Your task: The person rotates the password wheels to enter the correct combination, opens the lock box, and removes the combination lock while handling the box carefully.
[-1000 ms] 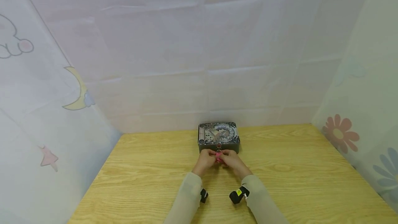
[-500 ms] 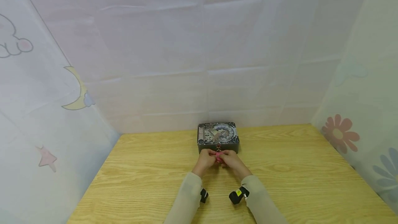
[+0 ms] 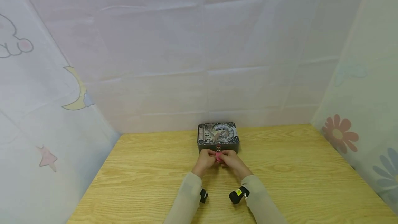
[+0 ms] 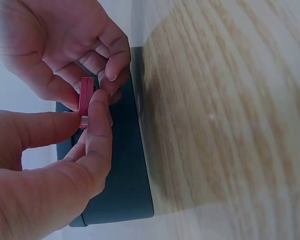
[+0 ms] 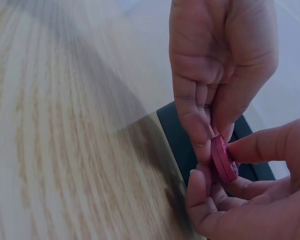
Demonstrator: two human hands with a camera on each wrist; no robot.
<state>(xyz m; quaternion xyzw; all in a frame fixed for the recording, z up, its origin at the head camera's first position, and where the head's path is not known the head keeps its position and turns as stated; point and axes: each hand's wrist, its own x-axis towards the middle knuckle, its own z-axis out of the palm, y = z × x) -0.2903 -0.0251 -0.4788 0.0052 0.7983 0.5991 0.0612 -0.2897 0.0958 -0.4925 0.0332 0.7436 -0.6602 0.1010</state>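
A small pink-red padlock [image 3: 219, 156] hangs at the front of a dark tin box [image 3: 218, 134] with a printed lid, its metal shackle at the box's clasp [image 3: 218, 146]. My left hand [image 3: 205, 160] pinches the padlock from the left between thumb and fingers. From the right, my right hand [image 3: 234, 162] pinches it too. Edge-on in the left wrist view, the padlock [image 4: 86, 95] shows a seam and a silvery bit near the left thumb. Small pale marks show on the padlock [image 5: 223, 159] beside the right thumb in the right wrist view. Fingers hide much of its body.
The box stands lid down at the back of a wood-grain table [image 3: 149, 175], close to a pale cloth backdrop [image 3: 199, 61]. Side cloths carry a moon [image 3: 76, 92] and flowers [image 3: 339, 133]. A black wrist camera [image 3: 238, 195] sits by the right sleeve.
Both hands stay at the padlock on the box's front, with only slight finger movement. The box keeps its place; the head view shifts very slightly.
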